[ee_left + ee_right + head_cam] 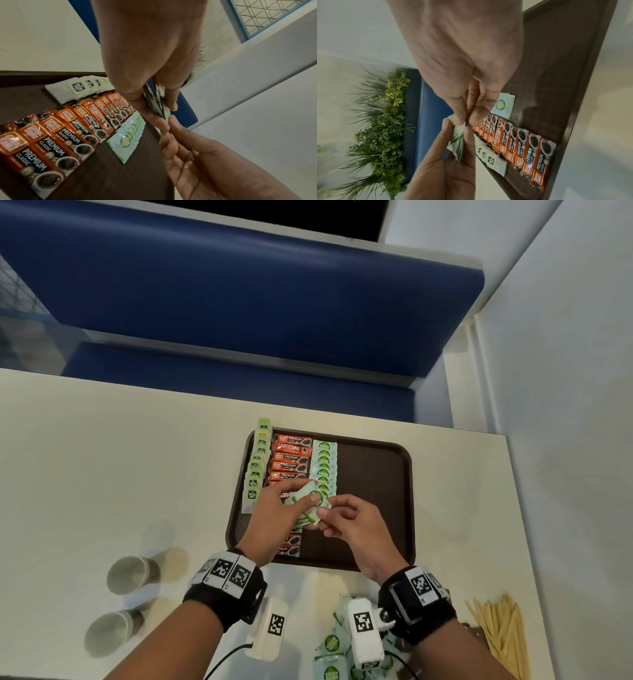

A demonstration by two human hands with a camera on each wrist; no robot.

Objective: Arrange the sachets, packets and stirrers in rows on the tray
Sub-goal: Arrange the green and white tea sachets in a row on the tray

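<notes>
Head view: the left hand grips a fanned stack of green sachets above the brown tray, while the right hand pinches the stack's top sachet, beside the laid rows.

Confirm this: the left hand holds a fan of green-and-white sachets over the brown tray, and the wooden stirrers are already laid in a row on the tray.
Wrong on the stirrers. The head view shows the wooden stirrers off the brown tray, on the table near the right wrist. The left hand does hold the fan of green-and-white sachets over the tray.
</notes>
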